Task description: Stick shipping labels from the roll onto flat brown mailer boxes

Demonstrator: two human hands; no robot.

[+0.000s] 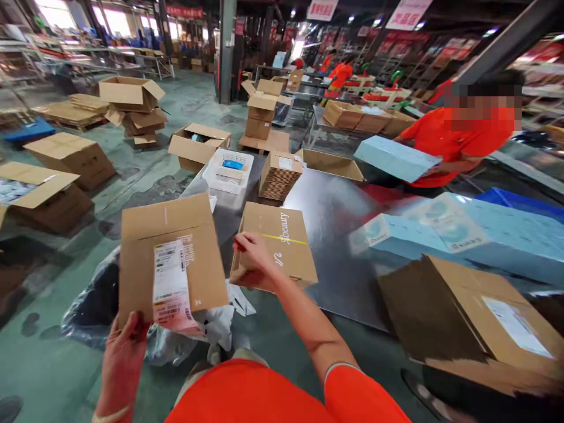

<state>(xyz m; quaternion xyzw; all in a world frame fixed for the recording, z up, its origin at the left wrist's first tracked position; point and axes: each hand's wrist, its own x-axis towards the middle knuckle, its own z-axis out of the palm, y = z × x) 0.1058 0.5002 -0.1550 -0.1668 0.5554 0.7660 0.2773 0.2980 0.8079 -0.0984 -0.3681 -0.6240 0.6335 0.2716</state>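
My left hand [127,346] grips the lower left corner of a flat cardboard box [136,252], thumb on its face. A long white shipping label [171,282] runs down that face, and its pinkish lower end hangs past the box's bottom edge. My right hand [253,249] is closed, knuckles up, at the left edge of a small pile of flat cardboard boxes [291,258] with "beauty" lettering and a yellow strip. Whatever its fingers pinch, if anything, is hidden.
Beyond the pile stand a stack of labelled flat boxes [279,179] and a white basket [211,176] on the metal table [326,200]. A co-worker [462,147] in orange holds a light-blue box [396,158]. More light-blue boxes [520,229] and labelled cardboard [476,311] lie right.
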